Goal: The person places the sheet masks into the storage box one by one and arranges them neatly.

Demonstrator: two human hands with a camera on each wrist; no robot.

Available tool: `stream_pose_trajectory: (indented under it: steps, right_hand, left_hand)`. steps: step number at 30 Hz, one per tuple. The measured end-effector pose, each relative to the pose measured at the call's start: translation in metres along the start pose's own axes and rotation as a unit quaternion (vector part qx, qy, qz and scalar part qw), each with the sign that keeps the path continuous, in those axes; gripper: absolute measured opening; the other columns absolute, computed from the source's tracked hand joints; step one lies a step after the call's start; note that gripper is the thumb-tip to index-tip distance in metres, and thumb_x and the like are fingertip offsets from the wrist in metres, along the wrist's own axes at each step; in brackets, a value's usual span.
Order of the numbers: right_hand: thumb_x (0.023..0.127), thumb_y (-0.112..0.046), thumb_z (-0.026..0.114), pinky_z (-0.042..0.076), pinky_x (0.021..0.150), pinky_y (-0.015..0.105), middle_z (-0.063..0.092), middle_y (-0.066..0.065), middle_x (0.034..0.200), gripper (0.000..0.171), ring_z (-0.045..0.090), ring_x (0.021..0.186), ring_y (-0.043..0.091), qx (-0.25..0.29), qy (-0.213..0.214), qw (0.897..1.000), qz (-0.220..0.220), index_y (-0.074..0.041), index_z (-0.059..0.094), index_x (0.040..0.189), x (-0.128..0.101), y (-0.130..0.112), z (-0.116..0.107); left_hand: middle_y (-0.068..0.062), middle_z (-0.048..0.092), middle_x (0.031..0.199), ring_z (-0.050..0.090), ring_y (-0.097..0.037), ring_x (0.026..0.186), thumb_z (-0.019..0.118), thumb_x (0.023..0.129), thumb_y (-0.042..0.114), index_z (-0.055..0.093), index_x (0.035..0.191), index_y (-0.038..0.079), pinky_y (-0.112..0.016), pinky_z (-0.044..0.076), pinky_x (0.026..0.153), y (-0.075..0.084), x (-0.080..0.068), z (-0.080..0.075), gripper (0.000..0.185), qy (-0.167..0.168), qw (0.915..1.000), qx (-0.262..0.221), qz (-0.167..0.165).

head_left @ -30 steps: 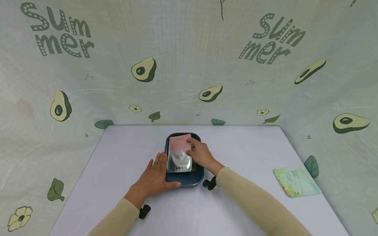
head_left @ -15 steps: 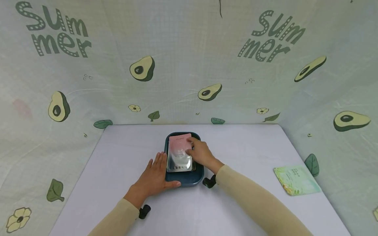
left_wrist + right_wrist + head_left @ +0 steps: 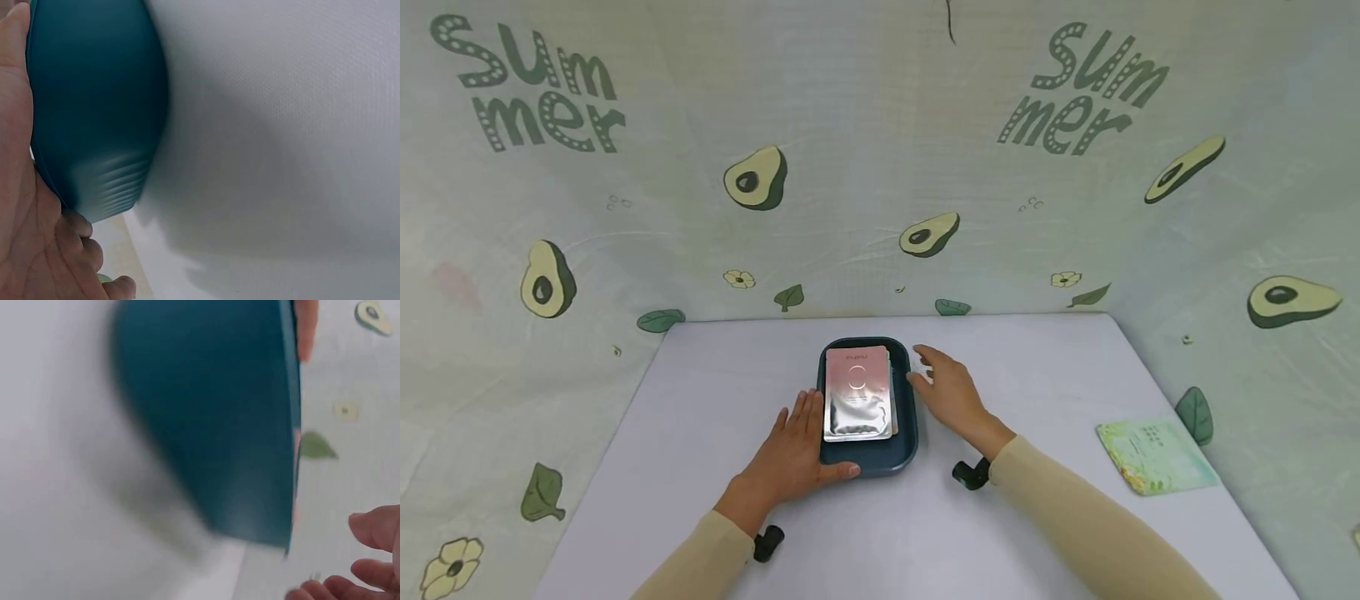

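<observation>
Covering the backdrop behind everything, an avocado-print cloth (image 3: pixel 880 167) with "Summer" lettering rises around the white surface (image 3: pixel 1037 392). Sitting near the middle of that surface is a dark teal tray (image 3: pixel 868 454), which serves as the landmark. Lying flat inside the tray is a pink and silver sachet (image 3: pixel 857 393), its pink end at the tray's far side, with more packets stacked beneath it. Against the tray's left rim rests the left hand (image 3: pixel 793 454), fingers straight along the side and thumb laid along the near edge, bracing rather than gripping. Just right of the tray's far corner, the right hand (image 3: pixel 951 392) hovers with fingers spread and relaxed, holding nothing and clear of the sachet. Well to the right of the tray, near the surface's edge, lies a green sachet (image 3: pixel 1153 458).
</observation>
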State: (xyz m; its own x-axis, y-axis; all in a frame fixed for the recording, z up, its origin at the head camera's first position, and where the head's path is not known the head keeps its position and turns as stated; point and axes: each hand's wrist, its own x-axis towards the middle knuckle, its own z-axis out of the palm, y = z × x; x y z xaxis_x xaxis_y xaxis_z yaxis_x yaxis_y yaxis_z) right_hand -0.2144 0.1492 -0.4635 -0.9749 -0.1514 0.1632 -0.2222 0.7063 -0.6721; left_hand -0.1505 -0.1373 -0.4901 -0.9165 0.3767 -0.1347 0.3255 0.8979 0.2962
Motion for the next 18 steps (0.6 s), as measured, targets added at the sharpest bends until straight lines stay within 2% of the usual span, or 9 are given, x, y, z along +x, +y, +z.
stream_pose_trajectory:
  steps: [6, 12, 18]
  right_hand:
    - [0.106, -0.029, 0.064, 0.037, 0.121, 0.06, 0.047, 0.027, 0.159, 0.061, 0.044, 0.149, 0.045, -0.054, 0.009, 0.998, 0.03, 0.004, 0.046, 0.154, -0.022, 0.044, -0.032]
    - [0.107, -0.031, 0.062, 0.025, 0.123, 0.069, 0.026, 0.038, 0.165, 0.075, 0.025, 0.153, 0.056, -0.105, 0.015, 0.992, 0.075, 0.015, 0.031, 0.158, -0.052, 0.09, -0.071]
    - [0.107, -0.034, 0.062, 0.019, 0.121, 0.075, 0.021, 0.048, 0.159, 0.085, 0.021, 0.149, 0.064, -0.153, 0.03, 0.981, 0.119, 0.024, 0.021, 0.155, -0.093, 0.135, -0.101]
  left_hand:
    - [-0.024, 0.012, 0.175, 0.007, -0.04, 0.164, 0.056, 0.084, 0.09, 0.008, 0.167, -0.006, -0.062, 0.019, 0.129, 0.0, 0.001, 0.002, 0.135, -0.007, 1.0, 0.001, -0.007]
    - [-0.025, 0.015, 0.174, 0.011, -0.042, 0.163, 0.062, 0.085, 0.084, 0.012, 0.166, -0.008, -0.064, 0.02, 0.128, 0.002, 0.001, 0.003, 0.132, 0.002, 1.0, -0.007, -0.003]
    - [-0.026, 0.016, 0.174, 0.012, -0.043, 0.163, 0.065, 0.086, 0.082, 0.012, 0.166, -0.008, -0.064, 0.021, 0.128, 0.003, 0.001, 0.002, 0.131, 0.007, 0.9998, -0.017, 0.0]
